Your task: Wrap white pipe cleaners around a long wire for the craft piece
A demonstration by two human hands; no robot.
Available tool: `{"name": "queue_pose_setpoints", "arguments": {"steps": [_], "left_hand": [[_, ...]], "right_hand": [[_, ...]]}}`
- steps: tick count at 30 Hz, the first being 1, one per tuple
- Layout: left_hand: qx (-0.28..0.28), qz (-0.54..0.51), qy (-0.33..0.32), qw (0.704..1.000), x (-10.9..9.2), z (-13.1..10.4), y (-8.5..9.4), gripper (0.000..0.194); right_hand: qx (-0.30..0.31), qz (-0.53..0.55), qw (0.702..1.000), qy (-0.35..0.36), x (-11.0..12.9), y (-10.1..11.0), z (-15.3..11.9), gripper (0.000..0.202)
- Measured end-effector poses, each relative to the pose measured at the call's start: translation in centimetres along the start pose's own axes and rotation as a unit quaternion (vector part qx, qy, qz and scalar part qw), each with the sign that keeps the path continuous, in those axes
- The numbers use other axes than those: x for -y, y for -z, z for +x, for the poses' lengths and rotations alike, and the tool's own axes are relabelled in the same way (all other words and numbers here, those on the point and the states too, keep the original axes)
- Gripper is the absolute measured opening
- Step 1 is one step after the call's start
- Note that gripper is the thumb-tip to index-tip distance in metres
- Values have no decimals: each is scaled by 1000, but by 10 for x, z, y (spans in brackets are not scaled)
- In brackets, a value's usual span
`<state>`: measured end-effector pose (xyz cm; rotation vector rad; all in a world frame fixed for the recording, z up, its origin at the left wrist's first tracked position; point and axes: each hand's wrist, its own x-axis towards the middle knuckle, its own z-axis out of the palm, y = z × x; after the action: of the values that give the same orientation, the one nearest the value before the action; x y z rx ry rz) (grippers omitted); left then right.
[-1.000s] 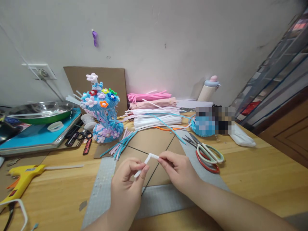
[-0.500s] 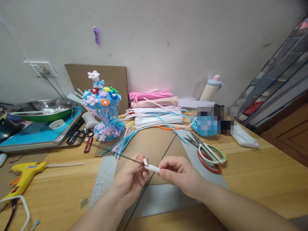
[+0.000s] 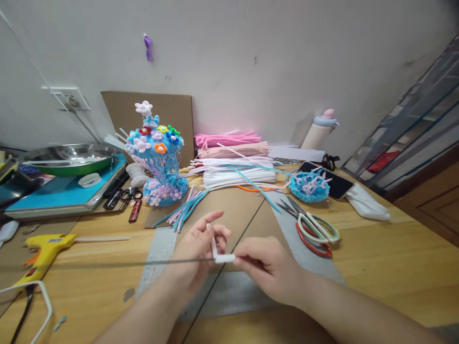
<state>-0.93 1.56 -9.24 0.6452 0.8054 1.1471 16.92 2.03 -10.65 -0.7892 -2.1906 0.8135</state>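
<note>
White pipe cleaner (image 3: 225,258) sits between the two hands, above the front part of a cardboard sheet (image 3: 229,205) on the desk (image 3: 401,267). It makes a corner: a thicker, level part points toward the right hand (image 3: 270,270), and a thin free end rises beside the fingers of the left hand (image 3: 195,253). The right hand pinches the tip of the level part between thumb and forefinger. The left hand has its fingers loosely curled around the free end, forefinger stretched out; whether it actually grips it, I cannot tell. A thin dark rod (image 3: 143,263) runs from the left and meets the bent corner.

Under the cardboard lies a grey mat (image 3: 229,296). Short blue and lilac pieces (image 3: 186,210) lie on the cardboard's left side, near a blue ornament (image 3: 156,148) covered in flowers. White bundles (image 3: 238,179) lie behind the cardboard, with pink ones (image 3: 229,139) further back. To the right are green-handled scissors (image 3: 319,227), touching a red-handled pair (image 3: 315,248).
</note>
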Motion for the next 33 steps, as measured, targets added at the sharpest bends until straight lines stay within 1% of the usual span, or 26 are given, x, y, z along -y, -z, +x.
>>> {"name": "queue_pose_setpoints", "arguments": {"steps": [2, 3, 4, 5, 6, 8, 10, 12, 14, 16, 17, 20, 22, 23, 24, 26, 27, 28, 29, 30, 31, 32, 33], "left_hand": [[-97, 10, -2, 995, 3, 4, 0, 48], [-130, 19, 4, 991, 5, 4, 1, 50], [-142, 28, 13, 989, 7, 4, 1, 51], [-134, 36, 23, 990, 10, 4, 0, 49], [-113, 45, 28, 992, 12, 3, 0, 44], [-76, 69, 19, 995, 15, 0, -1, 31], [-77, 94, -9, 993, 17, -1, -1, 27], [-95, 103, -38, 989, 18, -1, 0, 28], [-100, 104, -54, 988, 18, 0, 0, 27], [-93, 111, -56, 988, 19, 2, -1, 26], [-87, 117, -55, 988, 20, 2, -2, 26], [-70, 145, -42, 986, 24, 1, -4, 29], [-66, 191, -10, 979, 26, -2, -5, 31], [-65, 227, -4, 972, 26, -5, -5, 32], [-68, 266, -16, 961, 26, -9, -6, 34], [-88, 324, -91, 938, 24, -16, -9, 29], [-101, 334, -134, 928, 22, -20, -10, 23], [-115, 334, -162, 922, 20, -22, -12, 23], [-125, 328, -170, 921, 18, -24, -13, 32], [-128, 322, -163, 924, 16, -24, -15, 40], [-127, 320, -152, 926, 15, -24, -15, 42], [-122, 323, -142, 928, 15, -23, -14, 40], [-117, 331, -139, 926, 15, -21, -13, 33]], "right_hand": [[-66, -53, 996, -9, -5, -1, 0, 16], [-93, -82, 992, -16, -8, -1, 0, 16], [-112, -112, 987, -22, -10, -1, 0, 17], [-124, -141, 982, -24, -12, 0, 1, 17], [-129, -169, 977, -24, -13, 0, 1, 18], [-122, -213, 969, -18, -14, 1, 1, 21], [-104, -236, 966, -13, -13, 0, 0, 22], [-88, -236, 968, -14, -12, -1, 0, 20], [-86, -214, 973, -20, -10, -2, 0, 16], [-92, -184, 978, -23, -8, -3, 1, 22], [-91, -170, 981, -21, -8, -4, 1, 24], [-73, -147, 986, -1, -9, -5, 0, 13], [-76, -160, 984, 9, -11, -5, 0, 17], [-83, -175, 981, 9, -12, -4, -1, 18], [-91, -193, 977, 8, -12, -4, -1, 18], [-97, -235, 967, 10, -13, -4, -1, 18], [-95, -255, 962, 13, -12, -4, 0, 19], [-93, -273, 957, 19, -11, -5, -1, 20], [-89, -289, 953, 26, -9, -6, -1, 21], [-84, -303, 949, 33, -8, -8, -1, 23], [-78, -315, 945, 42, -6, -10, -1, 24], [-71, -326, 941, 51, -5, -12, -2, 24], [-65, -334, 938, 57, -4, -14, -2, 24]]}}
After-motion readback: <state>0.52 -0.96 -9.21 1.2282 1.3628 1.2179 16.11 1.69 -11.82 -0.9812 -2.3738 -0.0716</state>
